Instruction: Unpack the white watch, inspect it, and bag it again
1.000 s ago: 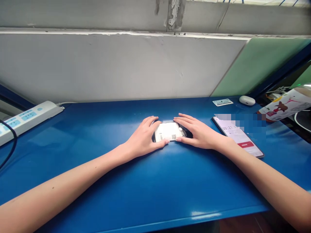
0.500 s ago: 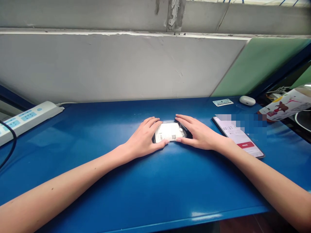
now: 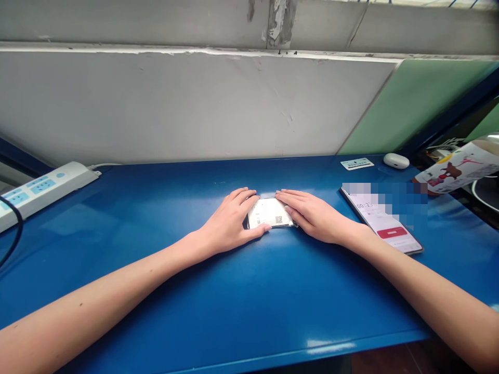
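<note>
A small flat packet [image 3: 268, 212] lies on the blue table between my hands. Its upper face is mostly a white label with a printed square code, and dark edges show around it. My left hand [image 3: 236, 214] grips the packet's left end, thumb along the front edge and fingers at the back edge. At the right end, my right hand [image 3: 306, 210] has its fingers held together over the back corner. Its thumb rests on the label's right side, and the palm covers the packet's right end.
A phone [image 3: 393, 232] showing a timer lies right of my right hand. Behind it are a printed card [image 3: 357, 164], a white earbud case [image 3: 396, 161] and a tilted bottle [image 3: 463, 165]. On the left sits a power strip [image 3: 47, 189] with a black cable [image 3: 19, 228].
My right thumb has moved from the packet's front edge up onto its label, and the right fingers have shifted left along the back. The left hand keeps its grip.
</note>
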`<action>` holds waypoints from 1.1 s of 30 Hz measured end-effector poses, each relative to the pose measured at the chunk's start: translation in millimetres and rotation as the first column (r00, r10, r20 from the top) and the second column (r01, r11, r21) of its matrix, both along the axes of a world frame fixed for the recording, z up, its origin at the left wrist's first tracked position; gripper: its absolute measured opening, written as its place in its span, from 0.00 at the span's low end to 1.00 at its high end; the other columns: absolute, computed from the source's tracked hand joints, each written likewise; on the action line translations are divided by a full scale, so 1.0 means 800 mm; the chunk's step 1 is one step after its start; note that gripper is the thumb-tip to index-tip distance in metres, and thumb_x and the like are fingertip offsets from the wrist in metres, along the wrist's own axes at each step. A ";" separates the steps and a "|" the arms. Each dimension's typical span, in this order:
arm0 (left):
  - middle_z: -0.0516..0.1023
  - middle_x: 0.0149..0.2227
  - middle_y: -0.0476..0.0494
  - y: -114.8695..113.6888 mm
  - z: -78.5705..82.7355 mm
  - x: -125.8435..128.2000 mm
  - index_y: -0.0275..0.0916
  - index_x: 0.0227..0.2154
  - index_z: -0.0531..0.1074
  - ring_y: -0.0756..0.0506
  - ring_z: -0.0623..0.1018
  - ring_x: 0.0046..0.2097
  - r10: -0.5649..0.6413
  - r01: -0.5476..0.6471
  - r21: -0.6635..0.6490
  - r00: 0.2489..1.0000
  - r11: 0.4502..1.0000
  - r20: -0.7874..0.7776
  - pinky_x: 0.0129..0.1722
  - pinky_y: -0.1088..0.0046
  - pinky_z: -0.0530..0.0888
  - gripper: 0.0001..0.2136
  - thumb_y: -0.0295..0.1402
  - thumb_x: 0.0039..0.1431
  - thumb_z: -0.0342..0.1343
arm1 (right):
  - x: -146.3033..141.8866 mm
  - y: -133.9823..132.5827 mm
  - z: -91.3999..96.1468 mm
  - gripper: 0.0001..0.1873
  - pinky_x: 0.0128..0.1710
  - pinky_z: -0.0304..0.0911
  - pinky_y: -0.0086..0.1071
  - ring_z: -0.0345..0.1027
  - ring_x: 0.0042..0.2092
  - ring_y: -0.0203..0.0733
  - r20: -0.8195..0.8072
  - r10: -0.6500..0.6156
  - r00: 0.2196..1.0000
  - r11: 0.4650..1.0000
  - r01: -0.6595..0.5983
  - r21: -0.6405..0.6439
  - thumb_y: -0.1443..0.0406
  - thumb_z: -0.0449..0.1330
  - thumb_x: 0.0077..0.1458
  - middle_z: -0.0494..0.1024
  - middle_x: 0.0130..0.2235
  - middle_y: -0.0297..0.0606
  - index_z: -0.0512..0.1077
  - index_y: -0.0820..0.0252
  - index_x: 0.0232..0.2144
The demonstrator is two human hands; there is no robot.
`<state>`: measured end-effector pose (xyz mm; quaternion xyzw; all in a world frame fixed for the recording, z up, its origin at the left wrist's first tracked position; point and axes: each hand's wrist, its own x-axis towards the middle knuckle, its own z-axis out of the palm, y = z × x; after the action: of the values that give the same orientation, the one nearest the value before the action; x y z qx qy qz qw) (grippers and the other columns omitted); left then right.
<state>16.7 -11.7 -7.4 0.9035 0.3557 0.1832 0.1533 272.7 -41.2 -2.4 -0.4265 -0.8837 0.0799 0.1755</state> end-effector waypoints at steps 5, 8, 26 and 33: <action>0.67 0.63 0.30 -0.001 0.000 0.000 0.36 0.58 0.68 0.28 0.61 0.67 0.000 0.000 -0.007 1.000 1.000 -0.008 0.64 0.44 0.63 0.29 0.51 0.61 0.58 | 0.002 0.000 0.002 0.24 0.61 0.65 0.53 0.63 0.64 0.55 0.003 -0.003 1.000 0.999 0.003 -0.048 0.67 0.46 0.67 0.70 0.63 0.53 0.64 0.66 0.63; 0.66 0.64 0.29 -0.002 0.001 0.001 0.35 0.58 0.68 0.28 0.60 0.67 -0.001 0.001 -0.005 1.000 1.000 -0.019 0.64 0.44 0.63 0.29 0.51 0.62 0.57 | 0.002 0.001 0.005 0.26 0.60 0.66 0.52 0.65 0.64 0.55 0.011 -0.027 1.000 0.996 0.028 -0.089 0.69 0.46 0.66 0.70 0.63 0.53 0.63 0.65 0.64; 0.68 0.62 0.28 -0.001 0.001 0.003 0.33 0.56 0.68 0.29 0.63 0.66 -0.012 0.016 0.067 0.998 0.998 -0.059 0.64 0.46 0.63 0.25 0.47 0.64 0.54 | 0.010 0.009 0.002 0.27 0.63 0.61 0.51 0.61 0.66 0.49 -0.100 0.011 0.995 0.984 -0.029 -0.176 0.72 0.47 0.65 0.71 0.63 0.43 0.67 0.56 0.62; 0.68 0.62 0.29 -0.002 0.001 0.002 0.35 0.56 0.69 0.28 0.62 0.66 -0.008 0.010 0.049 0.999 0.999 -0.041 0.63 0.44 0.63 0.25 0.46 0.63 0.55 | 0.014 0.014 0.003 0.25 0.63 0.62 0.52 0.63 0.65 0.49 -0.180 -0.001 0.984 0.974 -0.040 -0.225 0.70 0.47 0.66 0.72 0.62 0.38 0.69 0.50 0.60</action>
<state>18.3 -13.0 -6.7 0.9122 0.3499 0.1729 0.1249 284.1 -30.3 -0.1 -0.4262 -0.8535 0.2203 0.2036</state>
